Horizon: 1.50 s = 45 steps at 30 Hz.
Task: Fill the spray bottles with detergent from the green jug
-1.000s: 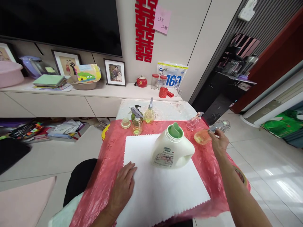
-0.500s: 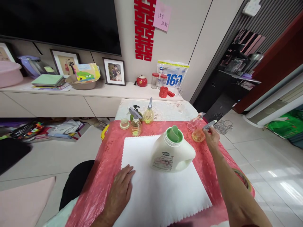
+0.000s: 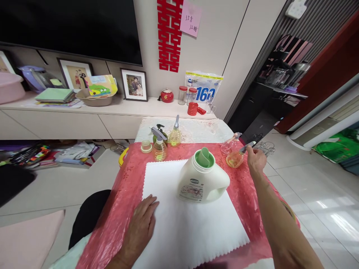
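My left hand [image 3: 141, 224] lies flat, fingers stretched, at the left edge of a white scalloped mat [image 3: 182, 228]. Beyond my right forearm, a spray bottle [image 3: 235, 159] with yellowish liquid stands on the red table cover. My right hand [image 3: 256, 161] is beside its grey spray head [image 3: 246, 147], thumb and fingertips near the head and partly hidden; the grip looks loosened. Just behind it stands a pinkish clear spray bottle [image 3: 227, 147]. A cream detergent jug [image 3: 193, 186], with a green cup-like piece [image 3: 204, 157] in its mouth, stands upright on the mat.
At the table's back left are two clear spray bottles, one nearer [image 3: 160, 151] and one farther [image 3: 175, 137], a green pump bottle [image 3: 163, 140] and a pale cap [image 3: 146, 146]. Jars, framed photos and a basket [image 3: 97, 98] line the cabinet behind.
My right hand has shifted right, away from the spray bottle's body, and more of the bottle shows. The bottle stays in place. My left hand and the jug have hardly moved.
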Each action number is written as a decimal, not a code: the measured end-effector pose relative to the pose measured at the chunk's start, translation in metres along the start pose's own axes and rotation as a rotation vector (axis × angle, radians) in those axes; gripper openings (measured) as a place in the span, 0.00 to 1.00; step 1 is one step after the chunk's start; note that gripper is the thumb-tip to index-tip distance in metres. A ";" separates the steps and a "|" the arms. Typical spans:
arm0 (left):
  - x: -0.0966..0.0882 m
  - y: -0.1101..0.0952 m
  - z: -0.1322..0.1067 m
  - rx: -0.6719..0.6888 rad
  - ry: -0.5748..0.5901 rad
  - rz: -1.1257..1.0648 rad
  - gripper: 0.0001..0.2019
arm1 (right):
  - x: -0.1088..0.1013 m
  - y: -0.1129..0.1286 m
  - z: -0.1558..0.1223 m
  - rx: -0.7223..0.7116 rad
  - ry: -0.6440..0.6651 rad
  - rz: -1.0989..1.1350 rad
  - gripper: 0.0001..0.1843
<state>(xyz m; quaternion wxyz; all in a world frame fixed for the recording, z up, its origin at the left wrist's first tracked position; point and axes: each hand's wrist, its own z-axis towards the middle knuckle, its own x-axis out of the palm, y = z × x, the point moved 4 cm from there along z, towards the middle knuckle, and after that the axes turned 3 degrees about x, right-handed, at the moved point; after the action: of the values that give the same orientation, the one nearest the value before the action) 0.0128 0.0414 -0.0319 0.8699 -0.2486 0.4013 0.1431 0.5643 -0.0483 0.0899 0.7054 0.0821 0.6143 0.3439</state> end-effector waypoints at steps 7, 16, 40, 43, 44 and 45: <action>-0.003 -0.003 0.002 0.014 -0.011 0.014 0.20 | -0.001 0.008 0.014 0.157 0.059 -0.132 0.25; -0.002 -0.001 0.002 0.000 0.001 -0.010 0.19 | -0.035 -0.004 0.026 -0.150 0.146 -0.264 0.22; 0.003 0.003 -0.002 -0.028 0.001 -0.020 0.20 | -0.031 0.019 0.035 -0.459 0.137 -0.373 0.16; 0.002 0.001 -0.002 -0.051 0.007 -0.032 0.20 | -0.044 0.025 0.019 -0.458 0.088 -0.324 0.16; 0.000 -0.001 -0.002 -0.060 0.013 -0.036 0.20 | -0.050 0.027 0.011 -0.460 0.059 -0.295 0.20; -0.002 -0.003 -0.001 -0.076 0.023 -0.046 0.21 | -0.056 0.028 0.000 -0.457 0.026 -0.260 0.24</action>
<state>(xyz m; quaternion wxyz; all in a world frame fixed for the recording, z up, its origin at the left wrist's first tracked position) 0.0119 0.0382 -0.0304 0.8581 -0.2922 0.3999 0.1355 0.5529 -0.0600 0.1507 0.7359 -0.1636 0.5350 0.3813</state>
